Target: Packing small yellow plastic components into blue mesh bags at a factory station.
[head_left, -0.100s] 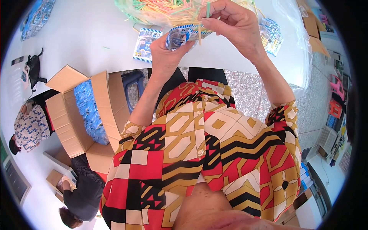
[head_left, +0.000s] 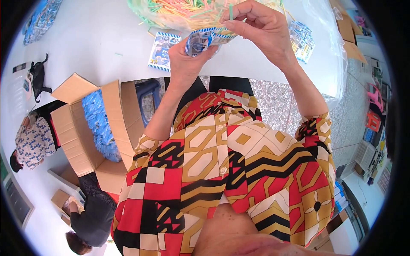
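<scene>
White and bare in broad patches, the bench [head_left: 106, 42] is reached over from its near edge. Above it, near the heap, a blue-and-white packet [head_left: 203, 40] is held up by the left hand [head_left: 188, 62], its fingers wrapped around the lower part and the thumb laid along it. A green stick [head_left: 231, 12] is pinched upright between the thumb and fingertips of the right hand [head_left: 239, 19], just above the packet's upper edge; the other fingers are curled. Whether the packet's mouth is open cannot quite be made out at this angle.

Just beyond the hands, pastel sticks [head_left: 183, 8] in pink, yellow and green are heaped in clear plastic [head_left: 173, 24]. A flat packet [head_left: 162, 51] is laid beside the left hand, and more packets [head_left: 302, 40] are set to the right of the right wrist. Below the bench's edge, a carton [head_left: 70, 136] is seen with its flaps raised, blue packs [head_left: 100, 123] stacked inside. Close to it, a blue stool [head_left: 157, 91] is placed on the speckled floor [head_left: 273, 96]. Farther left, two people are seen, one in a patterned top [head_left: 36, 143], one in a dark top [head_left: 92, 217].
</scene>
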A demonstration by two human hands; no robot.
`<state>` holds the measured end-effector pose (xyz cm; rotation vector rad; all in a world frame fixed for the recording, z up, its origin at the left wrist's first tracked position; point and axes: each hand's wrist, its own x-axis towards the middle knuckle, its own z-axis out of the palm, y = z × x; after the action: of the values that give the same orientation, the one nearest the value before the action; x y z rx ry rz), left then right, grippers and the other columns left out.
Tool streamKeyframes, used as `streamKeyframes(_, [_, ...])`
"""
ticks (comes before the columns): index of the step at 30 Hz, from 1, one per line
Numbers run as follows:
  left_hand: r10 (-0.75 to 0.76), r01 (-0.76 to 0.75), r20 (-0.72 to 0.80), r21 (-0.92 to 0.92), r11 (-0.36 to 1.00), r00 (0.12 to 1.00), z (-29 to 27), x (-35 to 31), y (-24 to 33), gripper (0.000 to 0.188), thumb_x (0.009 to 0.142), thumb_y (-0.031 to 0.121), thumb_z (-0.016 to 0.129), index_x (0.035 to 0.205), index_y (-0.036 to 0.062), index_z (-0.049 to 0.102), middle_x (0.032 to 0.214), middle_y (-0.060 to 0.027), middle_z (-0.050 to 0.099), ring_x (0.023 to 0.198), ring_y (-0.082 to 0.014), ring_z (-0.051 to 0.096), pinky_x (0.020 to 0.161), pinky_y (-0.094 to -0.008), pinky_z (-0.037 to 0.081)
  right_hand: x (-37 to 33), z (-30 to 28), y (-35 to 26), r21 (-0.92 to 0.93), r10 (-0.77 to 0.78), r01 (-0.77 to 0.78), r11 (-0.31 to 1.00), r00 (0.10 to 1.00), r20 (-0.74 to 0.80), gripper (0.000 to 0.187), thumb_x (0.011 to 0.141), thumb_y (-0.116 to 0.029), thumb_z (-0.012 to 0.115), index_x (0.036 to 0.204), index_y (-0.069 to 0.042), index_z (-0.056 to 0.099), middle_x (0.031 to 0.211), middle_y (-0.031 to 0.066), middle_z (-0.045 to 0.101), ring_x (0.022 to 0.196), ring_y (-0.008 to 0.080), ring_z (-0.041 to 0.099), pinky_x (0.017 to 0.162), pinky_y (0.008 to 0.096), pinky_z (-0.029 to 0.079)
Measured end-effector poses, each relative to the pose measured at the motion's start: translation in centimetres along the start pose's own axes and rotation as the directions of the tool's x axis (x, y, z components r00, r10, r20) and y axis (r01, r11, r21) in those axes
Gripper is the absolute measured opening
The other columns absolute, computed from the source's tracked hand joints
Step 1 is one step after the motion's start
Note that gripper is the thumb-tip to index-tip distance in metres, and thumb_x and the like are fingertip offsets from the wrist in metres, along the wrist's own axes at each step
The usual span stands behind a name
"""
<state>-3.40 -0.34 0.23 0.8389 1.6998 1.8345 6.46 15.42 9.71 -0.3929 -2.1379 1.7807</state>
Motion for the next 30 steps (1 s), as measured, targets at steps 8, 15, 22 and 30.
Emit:
streamKeyframes(8, [-0.048,0.047,-0.006,-0.081,0.996,0.999,0.5,1.1,0.3,0.017,0.077,0.008,0.072,0.091,0.0015,0.069,0.078,0.0002,0.067,0.069,-0.0039,0.057,0.064,-0.0198,0.047,1.4,-0.6,0.5,-0.038,-0.097,0.096,0.995,0.995,-0.036,0.005,0.080,-0.004,0.067,0.083,-0.002,0.064,0.074,-0.0008,0.061,0.067,0.0047,0.053,0.061,0.0193,0.041])
streamKeyframes(15, [-0.053,0.053,-0.005,-0.080,0.995,0.999,0.5,1.5,0.1,0.016,0.076,0.008,0.073,0.091,0.0018,0.069,0.079,-0.0004,0.067,0.070,-0.0045,0.059,0.064,-0.0200,0.047,1.7,-0.3,2.1,0.035,-0.177,0.176,0.984,0.984,0.011,0.012,0.080,-0.003,0.067,0.092,0.000,0.067,0.106,0.0108,0.061,0.094,0.0123,0.057,0.080,0.0248,0.045])
streamKeyframes(22, [-0.050,0.050,0.002,-0.084,0.995,0.999,0.4,1.5,-0.5,0.016,0.076,0.009,0.073,0.090,0.0026,0.070,0.078,0.0002,0.068,0.069,-0.0043,0.059,0.064,-0.0205,0.048,2.0,-0.2,3.2,0.325,-0.053,0.033,0.945,0.997,0.055,0.014,0.079,-0.003,0.067,0.093,-0.001,0.068,0.132,0.0138,0.045,0.112,0.0183,0.050,0.091,0.0298,0.041])
streamKeyframes(30, [0.004,-0.012,-0.063,-0.122,0.993,0.998,-1.1,1.6,-0.7,0.017,0.076,0.008,0.073,0.092,0.0014,0.069,0.082,0.0003,0.068,0.072,-0.0046,0.060,0.068,-0.0206,0.049,1.2,-0.1,2.5,0.314,-0.104,0.113,0.943,0.994,-0.046,0.034,0.081,-0.002,0.065,0.113,-0.002,0.056,0.119,0.0105,0.054,0.106,0.0150,0.052,0.088,0.0290,0.042])
